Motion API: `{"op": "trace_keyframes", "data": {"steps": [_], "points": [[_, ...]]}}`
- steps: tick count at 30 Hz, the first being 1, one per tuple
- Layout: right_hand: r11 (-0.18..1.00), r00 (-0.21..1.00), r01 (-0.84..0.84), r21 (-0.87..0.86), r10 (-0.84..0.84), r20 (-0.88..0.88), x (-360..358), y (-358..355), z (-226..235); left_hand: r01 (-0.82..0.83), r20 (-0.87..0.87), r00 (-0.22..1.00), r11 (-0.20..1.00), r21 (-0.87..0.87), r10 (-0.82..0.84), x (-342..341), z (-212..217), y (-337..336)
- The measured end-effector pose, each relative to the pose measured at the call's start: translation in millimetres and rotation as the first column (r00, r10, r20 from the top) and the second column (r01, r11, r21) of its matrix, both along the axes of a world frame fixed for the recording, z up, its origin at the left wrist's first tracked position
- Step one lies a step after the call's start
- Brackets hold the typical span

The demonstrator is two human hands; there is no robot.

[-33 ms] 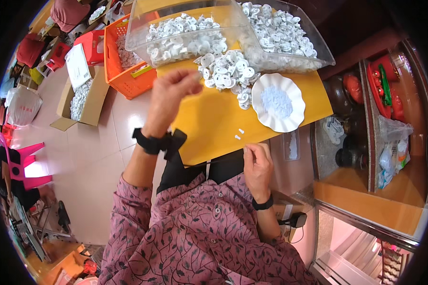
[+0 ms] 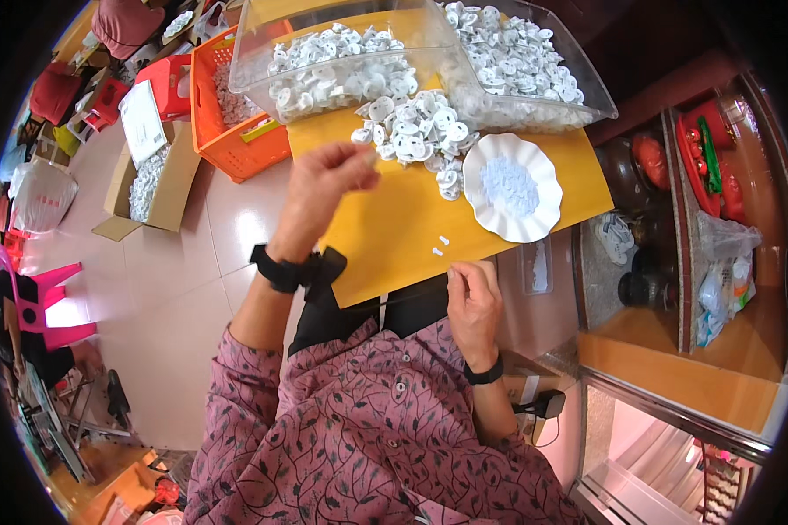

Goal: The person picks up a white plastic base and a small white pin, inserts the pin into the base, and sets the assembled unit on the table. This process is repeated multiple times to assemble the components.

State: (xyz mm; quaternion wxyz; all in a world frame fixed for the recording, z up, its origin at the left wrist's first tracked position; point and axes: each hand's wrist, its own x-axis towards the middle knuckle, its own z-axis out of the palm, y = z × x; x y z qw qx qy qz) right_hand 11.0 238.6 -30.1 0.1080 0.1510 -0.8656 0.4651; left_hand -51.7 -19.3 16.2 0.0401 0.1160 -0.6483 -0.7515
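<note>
My left hand (image 2: 328, 179) hovers over the left part of a yellow table (image 2: 394, 236), its fingers curled together in a pinch. What those fingertips hold, if anything, is too small to tell. Just beyond them lies a heap of small round white plastic parts (image 2: 420, 131). My right hand (image 2: 475, 302) is closed at the table's near edge, thumb against forefinger, and its contents are hidden. Two tiny white pegs (image 2: 440, 246) lie on the tabletop ahead of it. Farther right, a white scalloped plate (image 2: 549, 188) holds a mound of tiny whitish pieces.
Two clear plastic bins (image 2: 600, 107) full of white parts stand at the table's back. Left of the table are an orange crate (image 2: 214, 140) and an open cardboard box (image 2: 171, 197) on the floor. Shelving (image 2: 683, 262) flanks the right side.
My left hand has drawn back slightly toward me, away from the heap, still pinched. More of the heap's left edge shows. My right hand has hardly moved.
</note>
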Motion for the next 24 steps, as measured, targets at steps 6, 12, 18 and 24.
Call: {"op": "trace_keyframes", "data": {"steps": [6, 12, 18, 24], "points": [[0.966, 0.982, -0.048, 0.256, 0.093, -0.167, -9.1, -4.1, -9.3, 0.134, 0.167, 0.980, 0.981, -0.143, -0.109, 13.6, -36.2, 27.9], [0.916, 0.957, -0.008, 0.400, 0.124, -0.263, -13.0, -7.6, -6.1, 0.100, 0.057, 0.995, 0.917, -0.385, -0.084, -13.0, -29.3, 35.9], [0.902, 0.962, -0.059, 0.428, 0.166, -0.217, -8.5, -7.9, -5.9, -0.108, -0.194, 0.980, 0.725, -0.680, -0.035, -33.9, -44.6, 50.2], [0.915, 0.964, -0.060, 0.399, 0.157, -0.213, -6.6, -7.4, -7.5, -0.191, -0.271, 0.962, 0.648, -0.737, -0.024, -44.3, -52.6, 51.3]]}}
